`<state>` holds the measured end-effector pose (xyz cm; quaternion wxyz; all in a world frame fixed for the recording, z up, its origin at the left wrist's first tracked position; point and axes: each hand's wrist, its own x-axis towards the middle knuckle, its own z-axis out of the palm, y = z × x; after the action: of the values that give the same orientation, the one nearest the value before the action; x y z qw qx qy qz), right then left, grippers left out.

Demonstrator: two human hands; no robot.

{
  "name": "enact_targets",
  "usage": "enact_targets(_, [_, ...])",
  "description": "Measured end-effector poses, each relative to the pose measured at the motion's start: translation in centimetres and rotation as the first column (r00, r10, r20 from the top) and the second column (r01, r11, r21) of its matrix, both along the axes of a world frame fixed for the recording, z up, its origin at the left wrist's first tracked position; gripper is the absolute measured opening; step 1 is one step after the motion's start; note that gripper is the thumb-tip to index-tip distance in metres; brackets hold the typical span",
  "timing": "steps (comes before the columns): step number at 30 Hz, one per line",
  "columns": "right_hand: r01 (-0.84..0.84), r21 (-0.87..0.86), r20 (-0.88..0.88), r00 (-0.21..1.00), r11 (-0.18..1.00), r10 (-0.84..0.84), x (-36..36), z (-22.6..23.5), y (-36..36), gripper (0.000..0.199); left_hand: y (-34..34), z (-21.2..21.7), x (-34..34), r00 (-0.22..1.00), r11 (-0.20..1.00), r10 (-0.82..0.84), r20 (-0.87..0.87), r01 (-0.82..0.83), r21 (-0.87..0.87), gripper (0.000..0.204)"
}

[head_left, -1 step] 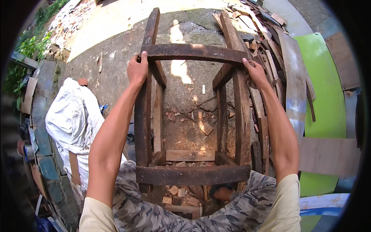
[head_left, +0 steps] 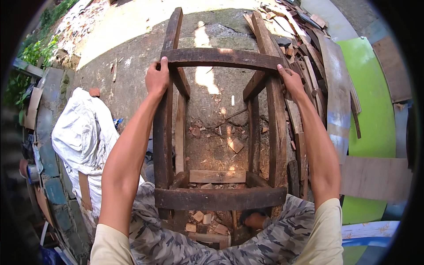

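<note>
A dark brown wooden chair frame [head_left: 212, 199] stands between my camouflage-clad legs, with no seat on it. Its far crossbar [head_left: 223, 58] joins two long side posts that run on beyond it. My left hand [head_left: 157, 80] grips the left end of that crossbar where it meets the post, thumb on top and fingers curled round the outer side. At the opposite corner, my right hand [head_left: 291, 81] holds the same joint on the right, thumb against the bar's end. Its other fingers are partly hidden behind the wood. A paler rail [head_left: 217, 176] shows low inside the frame.
Small wood offcuts [head_left: 206, 217] lie on the ground beneath the frame. To the left sits a white sack [head_left: 84, 132] beside a low block wall [head_left: 49, 163]. Scrap timber [head_left: 309, 66] is heaped on the right, near a bright green board [head_left: 369, 97].
</note>
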<state>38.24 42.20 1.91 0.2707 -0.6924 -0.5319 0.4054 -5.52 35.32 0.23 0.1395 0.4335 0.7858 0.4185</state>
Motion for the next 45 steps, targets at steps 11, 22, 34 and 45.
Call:
enact_targets(11, [-0.025,0.054,0.071,0.997,0.998,0.021,0.1,-0.8,1.8,0.074,1.6,-0.6,-1.1,0.994,0.999,0.041,0.099,-0.041,-0.006,0.065])
enact_targets(22, [0.014,0.136,0.014,1.000,0.991,-0.016,-0.9,-1.7,1.5,0.062,1.6,-0.8,-1.3,0.998,0.996,0.057,0.020,-0.056,-0.066,0.072])
enact_targets(34, [-0.090,0.049,0.182,0.980,0.995,0.080,-0.8,-1.2,2.3,0.070,1.8,-1.0,-1.0,0.995,0.996,0.051,0.089,-0.045,-0.075,0.066])
enact_targets(45, [-0.092,0.055,0.088,0.992,0.994,0.087,-1.5,-0.8,1.7,0.065,2.1,-0.8,-1.2,0.995,0.997,0.076,0.060,-0.075,-0.027,0.063])
